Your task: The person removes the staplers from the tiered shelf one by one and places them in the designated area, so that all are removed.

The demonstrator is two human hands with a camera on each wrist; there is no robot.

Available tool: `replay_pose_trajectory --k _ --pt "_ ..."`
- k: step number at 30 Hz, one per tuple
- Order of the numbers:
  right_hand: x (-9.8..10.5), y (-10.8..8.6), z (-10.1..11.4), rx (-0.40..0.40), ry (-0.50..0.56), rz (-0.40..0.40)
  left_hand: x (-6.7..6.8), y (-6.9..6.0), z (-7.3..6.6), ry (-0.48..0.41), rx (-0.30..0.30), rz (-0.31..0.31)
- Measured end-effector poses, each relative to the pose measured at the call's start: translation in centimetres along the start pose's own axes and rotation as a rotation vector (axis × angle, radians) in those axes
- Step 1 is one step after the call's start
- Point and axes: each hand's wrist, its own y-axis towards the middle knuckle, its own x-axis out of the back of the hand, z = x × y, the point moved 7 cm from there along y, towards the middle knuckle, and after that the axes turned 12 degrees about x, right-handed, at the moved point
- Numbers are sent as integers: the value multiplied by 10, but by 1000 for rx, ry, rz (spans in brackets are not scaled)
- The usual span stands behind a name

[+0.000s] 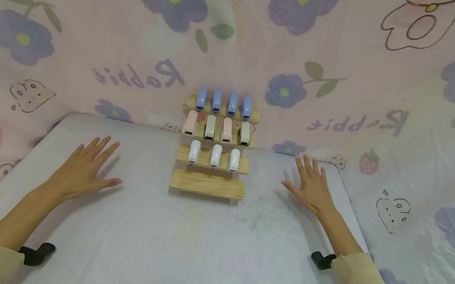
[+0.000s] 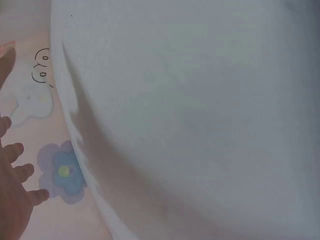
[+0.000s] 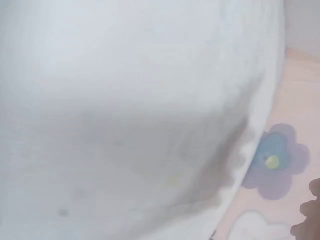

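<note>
My left hand (image 1: 82,172) hovers over the left of the table, fingers spread and holding nothing. On the right, my right hand (image 1: 311,186) is likewise spread, with nothing in it. Between them, apart from both, stands a tiered wooden rack (image 1: 207,185). Its top step carries several blue mini staplers (image 1: 216,100). Below these are two pink staplers (image 1: 227,130) alternating with two pale green staplers (image 1: 210,127). Three white staplers (image 1: 216,155) sit on the third step, and the lowest step is bare. Each wrist view catches only part of its hand, at the edge.
A white cloth covers the table (image 1: 139,236). Behind and beside it hangs a pink curtain (image 1: 237,51) printed with flowers, rabbits and lettering. Black wrist mounts (image 1: 38,254) show at both sleeves.
</note>
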Motion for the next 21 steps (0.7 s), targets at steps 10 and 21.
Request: replay_pose_trajectory --k 10,21 --pt "29 28 23 78 -25 -49 5 17 -24 -116 -101 -79" --pt "48 53 45 164 75 -119 4 31 -45 -248 -73 -75"
